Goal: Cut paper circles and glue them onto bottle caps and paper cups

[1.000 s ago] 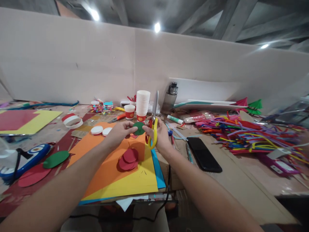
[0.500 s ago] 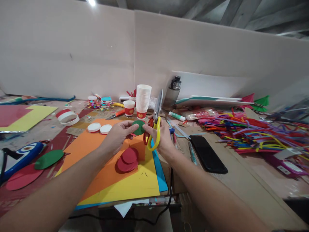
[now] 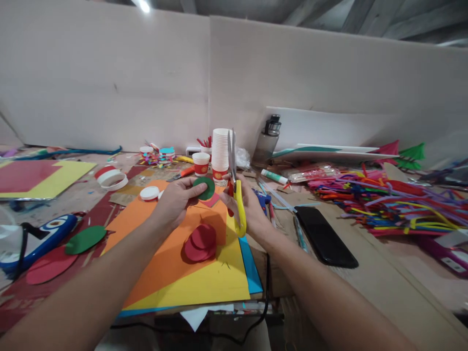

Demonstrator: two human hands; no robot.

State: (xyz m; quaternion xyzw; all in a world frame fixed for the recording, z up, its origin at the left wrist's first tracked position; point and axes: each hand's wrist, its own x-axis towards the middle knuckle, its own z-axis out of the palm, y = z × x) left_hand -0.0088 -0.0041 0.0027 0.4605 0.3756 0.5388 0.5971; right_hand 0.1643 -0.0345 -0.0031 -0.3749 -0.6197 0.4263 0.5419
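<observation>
Two slender, bare forearms (image 3: pixel 126 261) taper smoothly toward equally bare hands (image 3: pixel 174 201).

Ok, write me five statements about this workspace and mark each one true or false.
1. The left hand grips a green disc. True.
2. The right hand holds a phone. False: it holds scissors.
3. The red discs overlap one another. True.
4. The tall stack of cups lies on its side. False: it stands upright.
5. The heap of pipe cleaners is to the right of the orange sheet. True.
</observation>
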